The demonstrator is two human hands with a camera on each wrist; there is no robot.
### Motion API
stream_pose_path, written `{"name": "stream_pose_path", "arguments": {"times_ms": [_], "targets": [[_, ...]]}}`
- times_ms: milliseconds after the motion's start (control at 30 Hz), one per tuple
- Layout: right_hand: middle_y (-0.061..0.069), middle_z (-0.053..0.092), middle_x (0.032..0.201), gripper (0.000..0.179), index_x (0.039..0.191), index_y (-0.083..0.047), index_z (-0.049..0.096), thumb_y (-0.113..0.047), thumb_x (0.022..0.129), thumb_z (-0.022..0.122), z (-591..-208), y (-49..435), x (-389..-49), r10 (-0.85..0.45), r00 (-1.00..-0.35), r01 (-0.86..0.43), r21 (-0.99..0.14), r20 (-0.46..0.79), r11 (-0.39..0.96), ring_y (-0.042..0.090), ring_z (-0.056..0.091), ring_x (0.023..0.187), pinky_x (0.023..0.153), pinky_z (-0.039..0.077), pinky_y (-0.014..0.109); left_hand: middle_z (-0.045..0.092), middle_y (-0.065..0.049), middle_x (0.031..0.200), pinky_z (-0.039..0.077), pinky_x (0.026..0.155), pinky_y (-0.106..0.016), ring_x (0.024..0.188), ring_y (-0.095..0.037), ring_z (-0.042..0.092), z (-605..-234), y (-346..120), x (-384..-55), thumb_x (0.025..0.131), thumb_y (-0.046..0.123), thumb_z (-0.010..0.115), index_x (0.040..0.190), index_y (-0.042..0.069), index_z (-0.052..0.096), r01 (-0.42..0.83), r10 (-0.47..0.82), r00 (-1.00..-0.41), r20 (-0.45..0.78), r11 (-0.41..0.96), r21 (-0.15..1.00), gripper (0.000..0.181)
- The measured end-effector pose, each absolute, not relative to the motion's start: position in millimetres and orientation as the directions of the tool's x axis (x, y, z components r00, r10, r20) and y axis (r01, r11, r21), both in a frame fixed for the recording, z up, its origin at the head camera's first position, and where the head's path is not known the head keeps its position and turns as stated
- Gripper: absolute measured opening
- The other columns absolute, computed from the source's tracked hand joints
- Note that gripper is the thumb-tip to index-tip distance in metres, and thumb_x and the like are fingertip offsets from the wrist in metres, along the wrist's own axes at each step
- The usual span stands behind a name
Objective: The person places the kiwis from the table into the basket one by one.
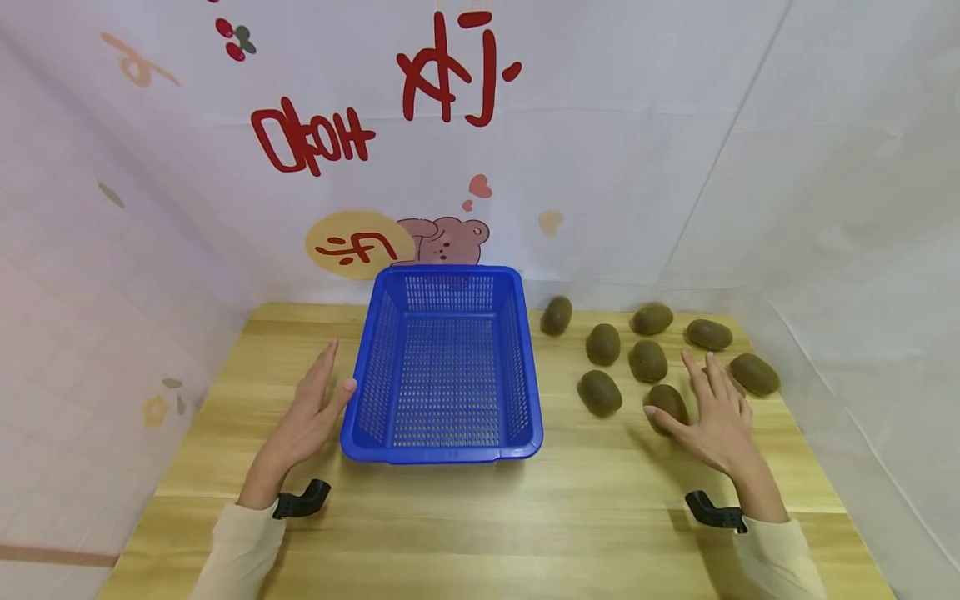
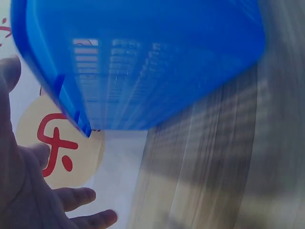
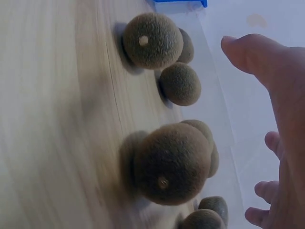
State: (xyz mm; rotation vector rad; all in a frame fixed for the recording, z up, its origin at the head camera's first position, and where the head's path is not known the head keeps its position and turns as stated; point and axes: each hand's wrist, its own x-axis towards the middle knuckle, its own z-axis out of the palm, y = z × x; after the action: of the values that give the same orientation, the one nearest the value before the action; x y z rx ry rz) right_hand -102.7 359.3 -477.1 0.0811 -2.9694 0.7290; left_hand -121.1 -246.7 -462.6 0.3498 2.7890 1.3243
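A blue plastic basket [image 1: 448, 454] with slotted walls stands on the wooden table, nothing inside it. Beside its left wall is my left hand [image 1: 303, 421], fingers extended and thumb tip right at the rim; the left wrist view shows the fingers apart from the basket wall [image 2: 143, 62]. My right hand [image 1: 716, 421] hovers with spread fingers over the nearest kiwi [image 1: 666, 407]. In the right wrist view that kiwi [image 3: 172, 164] lies on the table below the hand [image 3: 290, 119], with open space between palm and fruit.
Several more kiwis lie scattered right of the basket, among them one kiwi [image 1: 600, 392] close to its wall and another [image 1: 754, 374] near the table's right edge. A white printed cloth [image 1: 600, 150] hangs behind the wooden table [image 1: 480, 533] and along both sides.
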Motion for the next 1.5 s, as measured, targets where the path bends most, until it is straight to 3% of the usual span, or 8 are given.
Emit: {"name": "stream_pose_path", "arguments": {"times_ms": [233,367,533,700,867,1000,1200,1500], "targets": [[0.024,0.000,0.171,0.108,0.167,-0.029,0.004,-0.049,0.089,0.077,-483.2,351.9,-102.9,-0.017,-0.998,-0.052,-0.582,0.065,0.812,0.066,0.008,0.148,0.101,0.019,0.091,0.016,-0.018,0.171,0.028,0.118,-0.074,0.153,-0.048,0.025,-463.8,-237.4,-123.1,0.112,0.043,0.036,0.164,0.035,-0.007,0.084,0.195,-0.981,-0.008,0.457,0.886,0.068],[0.033,0.016,0.166,0.108,0.167,-0.018,0.009,-0.048,0.089,0.078,-490.3,348.6,-102.3,-0.003,-0.998,-0.042,-0.600,0.067,0.799,0.062,0.025,0.144,0.101,0.032,0.084,0.029,-0.019,0.166,0.047,0.115,-0.048,0.143,-0.041,0.045,-463.1,-233.6,-125.8,0.111,0.044,0.041,0.164,0.036,-0.002,0.014,0.166,-0.985,-0.048,0.356,0.934,0.069],[0.038,0.035,0.152,0.100,0.163,-0.003,0.021,-0.044,0.091,0.077,-498.3,347.0,-99.0,0.021,-0.997,-0.027,-0.593,0.074,0.805,0.060,0.041,0.130,0.094,0.042,0.076,0.046,-0.022,0.155,0.058,0.089,-0.020,0.119,-0.024,0.065,-464.2,-229.3,-128.4,0.109,0.036,0.050,0.166,0.029,0.012,-0.068,0.089,-0.992,-0.090,0.225,0.972,0.068],[0.037,0.045,0.143,0.085,0.156,0.003,0.035,-0.038,0.093,0.076,-504.8,345.6,-100.6,0.033,-0.994,-0.031,-0.563,0.105,0.826,0.060,0.044,0.127,0.096,0.041,0.075,0.059,-0.021,0.137,0.060,0.083,-0.018,0.102,-0.003,0.068,-466.8,-226.6,-130.5,0.105,0.018,0.059,0.164,0.017,0.027,-0.077,0.020,-0.996,-0.081,0.162,0.984,0.067],[0.038,0.048,0.140,0.074,0.150,0.006,0.042,-0.028,0.094,0.075,-509.0,344.8,-102.0,0.029,-0.992,-0.039,-0.532,0.119,0.846,0.060,0.047,0.123,0.093,0.045,0.073,0.063,-0.006,0.116,0.061,0.080,-0.017,0.095,-0.004,0.069,-467.5,-226.6,-131.0,0.102,0.013,0.064,0.160,0.006,0.033,-0.103,0.014,-0.994,-0.105,0.074,0.992,0.066],[0.036,0.052,0.137,0.072,0.149,0.004,0.045,-0.028,0.094,0.076,-509.2,345.8,-102.0,0.047,-0.992,-0.024,-0.531,0.121,0.847,0.056,0.053,0.116,0.087,0.049,0.068,0.061,0.002,0.107,0.059,0.073,-0.015,0.086,-0.002,0.067,-465.5,-224.7,-134.1,0.101,0.011,0.065,0.156,0.005,0.040,-0.141,0.011,-0.990,-0.142,0.028,0.990,0.062],[0.032,0.057,0.131,0.071,0.147,0.003,0.048,-0.032,0.092,0.078,-505.8,347.5,-103.4,0.049,-0.992,-0.022,-0.531,0.119,0.847,0.049,0.060,0.107,0.079,0.054,0.060,0.060,0.006,0.099,0.060,0.066,-0.015,0.078,-0.001,0.068,-462.8,-222.9,-134.8,0.099,0.002,0.065,0.155,0.000,0.041,-0.204,0.015,-0.979,-0.204,-0.115,0.972,0.061],[0.029,0.059,0.132,0.072,0.147,0.000,0.050,-0.039,0.093,0.077,-500.9,345.2,-108.3,0.041,-0.992,-0.032,-0.549,0.120,0.835,0.047,0.062,0.106,0.080,0.056,0.057,0.063,0.008,0.099,0.057,0.061,-0.013,0.078,-0.003,0.070,-464.8,-225.7,-135.2,0.098,0.003,0.067,0.156,0.000,0.038,-0.213,0.046,-0.977,-0.208,-0.198,0.957,0.065]]}}
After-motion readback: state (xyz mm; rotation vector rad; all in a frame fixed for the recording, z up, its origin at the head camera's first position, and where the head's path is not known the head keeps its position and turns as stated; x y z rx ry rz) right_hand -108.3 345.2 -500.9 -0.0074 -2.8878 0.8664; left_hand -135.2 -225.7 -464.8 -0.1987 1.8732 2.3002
